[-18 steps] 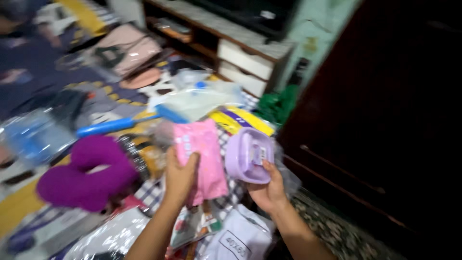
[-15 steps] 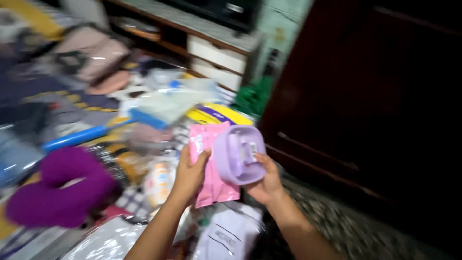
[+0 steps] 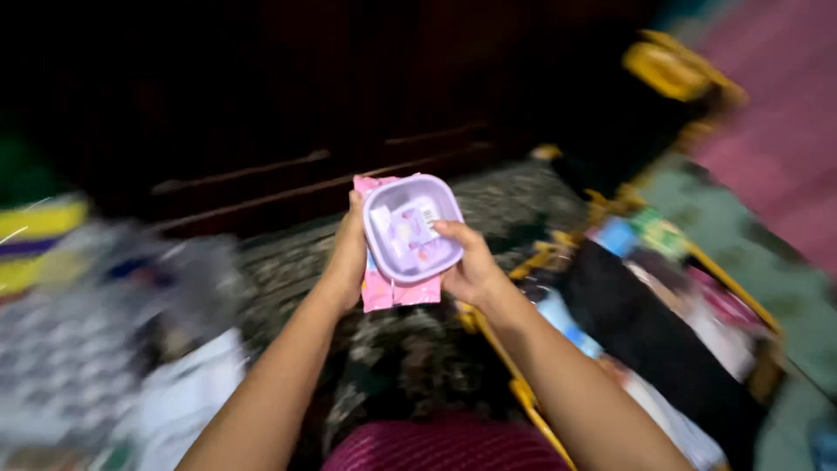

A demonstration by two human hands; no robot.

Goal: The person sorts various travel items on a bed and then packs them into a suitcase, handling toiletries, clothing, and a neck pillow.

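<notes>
My left hand (image 3: 347,258) grips the left edge of a flat pink packet (image 3: 394,293). My right hand (image 3: 471,267) holds a lilac square plastic container (image 3: 411,228) with rounded corners, thumb on its top. The container lies stacked over the pink packet, and both are held up in front of me at mid-frame. Small items show through the container's lid, too blurred to tell apart.
A dark wooden cabinet (image 3: 261,113) fills the back. An open black suitcase with yellow trim (image 3: 663,323) holding packed items lies at right. Blurred bags and packets (image 3: 105,323) pile at left. Dark patterned floor (image 3: 410,366) lies below my arms.
The view has swung right, away from the cluttered pile to the cabinet and suitcase. The container now sits directly on top of the pink packet, both hands closer together.
</notes>
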